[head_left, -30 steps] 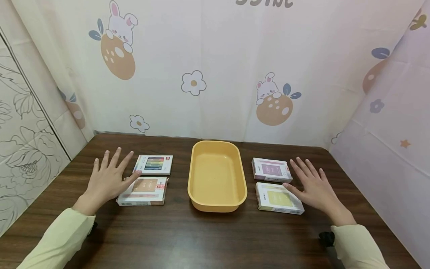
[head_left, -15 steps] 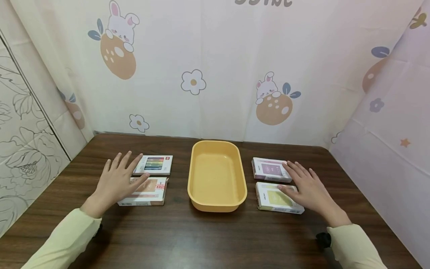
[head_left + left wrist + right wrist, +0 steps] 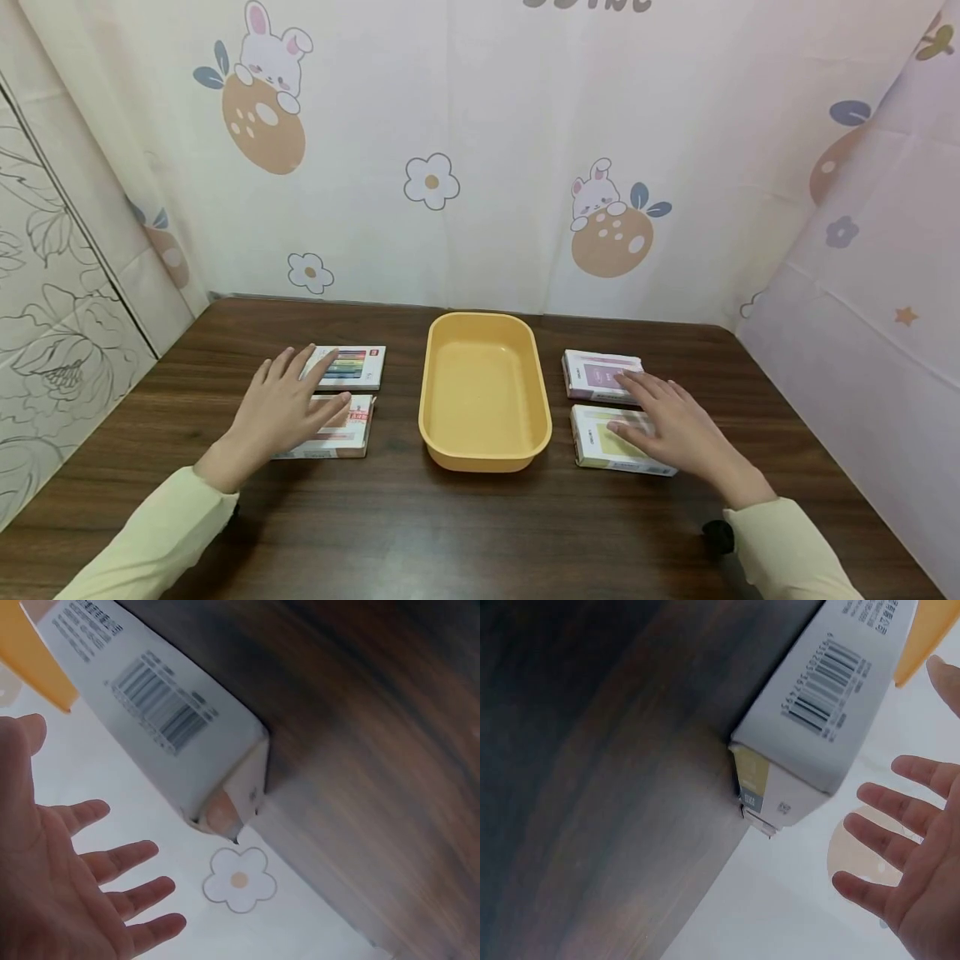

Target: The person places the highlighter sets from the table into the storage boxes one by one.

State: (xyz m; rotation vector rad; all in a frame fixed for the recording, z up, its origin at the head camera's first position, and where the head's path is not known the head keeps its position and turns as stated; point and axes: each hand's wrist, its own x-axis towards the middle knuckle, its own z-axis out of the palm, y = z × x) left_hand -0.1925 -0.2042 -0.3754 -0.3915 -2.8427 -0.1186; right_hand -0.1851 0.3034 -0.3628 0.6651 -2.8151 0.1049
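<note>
My left hand (image 3: 281, 417) hovers with spread fingers over two flat boxes on the left. The farther one, a marker box (image 3: 358, 368), shows coloured sticks through a window. The nearer one is a white and orange box (image 3: 352, 433), partly hidden by the hand; its barcode side (image 3: 161, 705) fills much of the left wrist view. On the right, my right hand (image 3: 678, 425) is held above a purple and white box (image 3: 588, 372) and a yellow and white box (image 3: 600, 442). Both hands hold nothing, their fingers fairly straight.
A yellow rectangular tray (image 3: 485, 462) stands between the two pairs of boxes. All rest on a dark wooden table (image 3: 450, 542). A patterned curtain (image 3: 495, 100) hangs along the table's back edge, and more cloth lines both sides.
Both hands have moved inward, the left toward the right and the right toward the left, over the boxes. The boxes and tray have stayed in place.
</note>
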